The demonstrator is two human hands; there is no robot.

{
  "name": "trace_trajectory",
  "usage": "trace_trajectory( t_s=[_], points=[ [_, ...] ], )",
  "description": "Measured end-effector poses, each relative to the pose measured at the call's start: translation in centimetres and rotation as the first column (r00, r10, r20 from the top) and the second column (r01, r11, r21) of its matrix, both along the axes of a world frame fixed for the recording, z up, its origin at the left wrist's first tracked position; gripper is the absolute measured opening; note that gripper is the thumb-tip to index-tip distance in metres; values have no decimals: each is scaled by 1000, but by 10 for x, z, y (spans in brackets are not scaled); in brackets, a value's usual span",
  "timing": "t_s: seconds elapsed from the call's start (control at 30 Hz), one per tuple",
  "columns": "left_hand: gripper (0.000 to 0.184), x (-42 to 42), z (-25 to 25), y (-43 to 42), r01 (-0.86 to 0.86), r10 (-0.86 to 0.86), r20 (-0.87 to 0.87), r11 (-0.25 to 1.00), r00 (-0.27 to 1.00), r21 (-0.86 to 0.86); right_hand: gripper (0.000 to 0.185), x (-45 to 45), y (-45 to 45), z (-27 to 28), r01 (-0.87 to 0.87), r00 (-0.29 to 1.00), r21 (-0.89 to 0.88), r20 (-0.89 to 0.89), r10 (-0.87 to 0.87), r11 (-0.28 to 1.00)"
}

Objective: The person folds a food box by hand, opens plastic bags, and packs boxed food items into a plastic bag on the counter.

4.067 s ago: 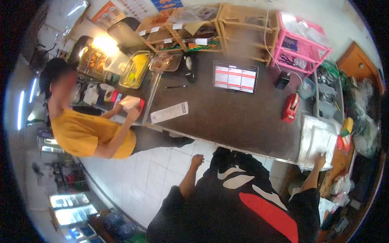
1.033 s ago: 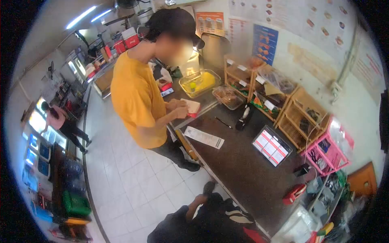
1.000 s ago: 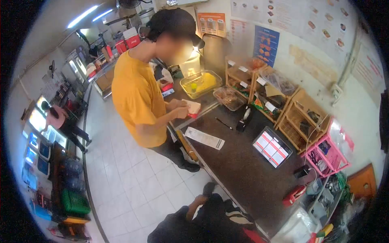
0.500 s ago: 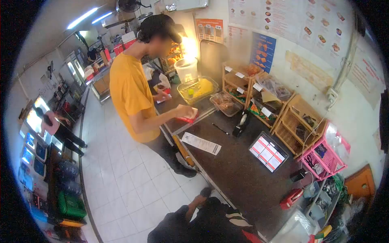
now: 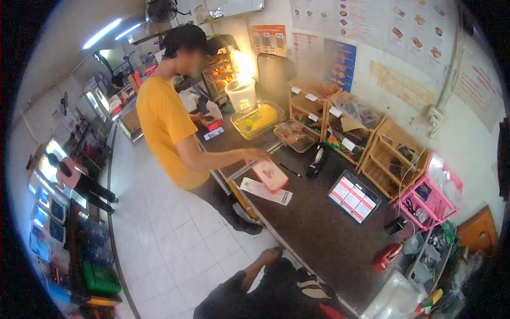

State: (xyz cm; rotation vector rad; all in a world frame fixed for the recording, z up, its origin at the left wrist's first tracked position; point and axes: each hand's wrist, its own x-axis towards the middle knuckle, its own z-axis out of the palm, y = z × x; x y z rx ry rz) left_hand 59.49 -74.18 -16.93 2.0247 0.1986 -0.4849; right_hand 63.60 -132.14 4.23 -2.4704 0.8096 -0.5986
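Observation:
My left hand [image 5: 272,256] is low in the view, beside the front edge of the dark counter [image 5: 313,239], with my arm bent. It looks dark and small, and its fingers cannot be made out. My right hand is out of view. Across the counter, a co-worker in a yellow shirt [image 5: 167,133] has a hand [image 5: 255,155] at a white and red food box [image 5: 270,176]. The box sits on the counter, partly over a long paper receipt [image 5: 255,189]. Right of it lies a tablet [image 5: 354,196] with a lit screen.
A black tape dispenser [image 5: 317,159], a pen [image 5: 290,170] and a clear tray of yellow food [image 5: 260,119] are on the counter. Wicker racks [image 5: 390,154] and a pink basket [image 5: 433,199] line the wall. Another person [image 5: 74,175] stands far left.
The co-worker's hand has brought the white and red box right, onto the receipt. The co-worker has shifted slightly left in view. My left hand has hardly moved.

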Motion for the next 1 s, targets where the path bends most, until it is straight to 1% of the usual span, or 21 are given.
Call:
trace_trajectory(
  t_s=[0.03,0.07,0.13,0.2,0.23,0.3,0.33,0.37,0.43,0.5,0.53,0.57,0.6,0.63,0.67,0.7,0.73,0.77,0.83,0.97,1.0],
  points=[
    [25,5,0,-4,10,-10,18,999,1000,39,26,2,-1,3,-10,1000,-2,4,10,1000],
    [27,12,49,-8,21,-23,28,996,999,85,25,0,-4,4,-10,1000,-2,8,10,1000],
    [31,15,77,-11,-8,6,28,997,1000,73,24,1,-8,8,-4,1000,1,12,4,1000],
    [32,29,63,-11,-89,89,17,995,996,-46,23,0,-12,13,11,999,6,30,-11,1000],
    [38,43,58,-12,-160,146,-244,986,959,-38,22,0,-16,18,14,999,0,41,-14,1000],
    [37,55,31,-3,119,-152,122,964,981,239,21,4,-24,27,23,997,-6,75,-23,1000],
    [37,60,23,1,216,-338,261,890,904,402,20,4,-35,34,31,995,-11,97,-29,999],
    [35,70,37,-1,159,-212,161,943,964,292,19,5,-42,40,42,993,-18,114,-40,999],
    [33,83,117,-20,-1,9,-104,997,995,80,18,5,-65,55,58,984,-40,169,-51,998],
    [36,97,60,-14,122,-78,338,986,938,-110,17,-12,-85,79,105,967,-62,239,-87,993],
    [31,101,145,-30,-176,138,-131,916,982,-361,16,-19,-87,98,138,951,-81,290,-109,987],
    [30,113,129,-33,-20,44,102,975,994,-221,15,-26,-81,119,179,931,-115,342,-130,977],
    [31,122,156,-48,3,26,83,944,996,-331,15,-29,-63,144,213,911,-168,391,-134,962],
    [32,131,182,-59,202,-151,238,958,959,-205,14,-28,-41,163,228,893,-227,437,-110,947],
    [31,131,213,-87,148,-97,259,971,961,-187,13,-17,-12,184,189,882,-276,470,-39,942],
    [50,135,226,-105,277,-188,283,908,940,-315,13,-4,30,198,67,890,-225,453,44,972],
    [61,133,269,-131,380,-270,402,897,875,-226,12,7,78,207,-69,901,-108,421,108,992],
    [72,127,318,-154,448,-328,516,886,791,-124,23,15,128,224,-76,975,440,220,-26,895],
    [89,111,371,-179,488,-446,703,858,554,160,20,23,195,231,-260,952,511,278,129,819],
    [88,137,374,-186,526,-501,806,799,316,291,17,38,234,224,-438,897,675,372,239,593],
    [84,141,368,-182,577,-471,807,790,357,206,17,40,230,221,-443,894,690,389,222,573]
  ],
)
